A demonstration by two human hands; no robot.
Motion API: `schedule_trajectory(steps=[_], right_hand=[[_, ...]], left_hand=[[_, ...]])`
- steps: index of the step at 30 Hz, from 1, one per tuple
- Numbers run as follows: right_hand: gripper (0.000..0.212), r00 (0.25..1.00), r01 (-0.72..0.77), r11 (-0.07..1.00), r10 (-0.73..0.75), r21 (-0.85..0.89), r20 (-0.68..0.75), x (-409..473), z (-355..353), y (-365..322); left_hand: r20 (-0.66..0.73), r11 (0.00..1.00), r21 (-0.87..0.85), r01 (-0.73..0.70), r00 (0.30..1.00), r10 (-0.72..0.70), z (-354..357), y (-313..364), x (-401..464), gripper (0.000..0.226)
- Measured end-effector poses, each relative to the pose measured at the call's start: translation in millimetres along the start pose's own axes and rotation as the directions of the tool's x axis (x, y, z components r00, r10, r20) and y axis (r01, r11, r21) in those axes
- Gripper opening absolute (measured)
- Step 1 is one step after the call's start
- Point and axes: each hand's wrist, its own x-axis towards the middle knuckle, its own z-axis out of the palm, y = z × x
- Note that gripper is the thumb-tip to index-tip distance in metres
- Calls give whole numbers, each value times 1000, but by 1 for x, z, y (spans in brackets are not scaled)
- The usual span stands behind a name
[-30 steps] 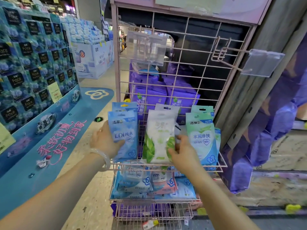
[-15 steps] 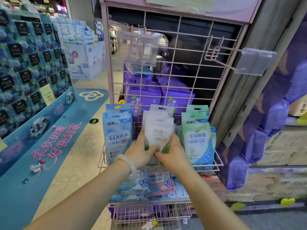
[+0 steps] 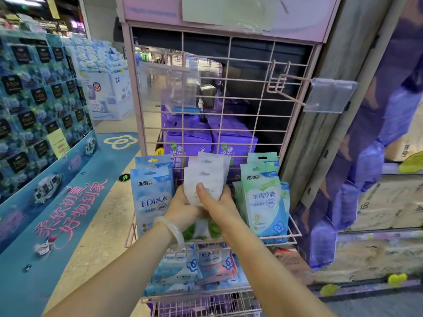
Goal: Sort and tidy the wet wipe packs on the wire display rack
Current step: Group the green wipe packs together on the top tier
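Observation:
A pink wire display rack (image 3: 249, 92) holds wet wipe packs in a wire shelf. Blue packs (image 3: 152, 195) stand at the left, green packs (image 3: 263, 200) at the right. Between them stand white packs with green leaves (image 3: 206, 175), upright in the middle of the shelf. My left hand (image 3: 183, 208) and my right hand (image 3: 217, 205) both grip the front white pack from its two sides. A pale bangle is on my left wrist. Lower down, a second wire shelf (image 3: 206, 291) holds blue and pink packs (image 3: 194, 268) lying flat.
Purple boxed packs (image 3: 190, 140) stand behind the wire grid. An empty hook with a clear price tag holder (image 3: 329, 94) sticks out at the upper right. A blue tissue display (image 3: 36, 106) lines the left. A purple-patterned wall (image 3: 377, 156) is at the right.
My left hand left the blue pack and joined my right hand on the white pack. The white pack now stands upright in the middle, and the view moved closer.

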Motion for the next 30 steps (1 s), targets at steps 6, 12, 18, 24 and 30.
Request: schedule_trajectory(steps=[6, 12, 18, 24, 30], right_hand=[[68, 998, 35, 997, -39, -71, -48, 10, -7, -5], [70, 999, 0, 999, -2, -40, -47, 12, -11, 3], [74, 1000, -17, 974, 11, -228, -26, 4, -17, -7], [33, 842, 354, 797, -499, -489, -205, -28, -75, -12], [56, 923, -51, 956, -65, -289, -380, -17, -144, -8]], left_hand=[[116, 978, 186, -98, 990, 77, 2, 0, 7, 59], [68, 992, 124, -18, 998, 10, 8, -2, 8, 50], [-19, 974, 212, -78, 996, 84, 11, 4, 4, 89], [-63, 753, 549, -363, 880, 471, 36, 12, -40, 55], [198, 954, 290, -73, 980, 15, 93, 5, -31, 29]])
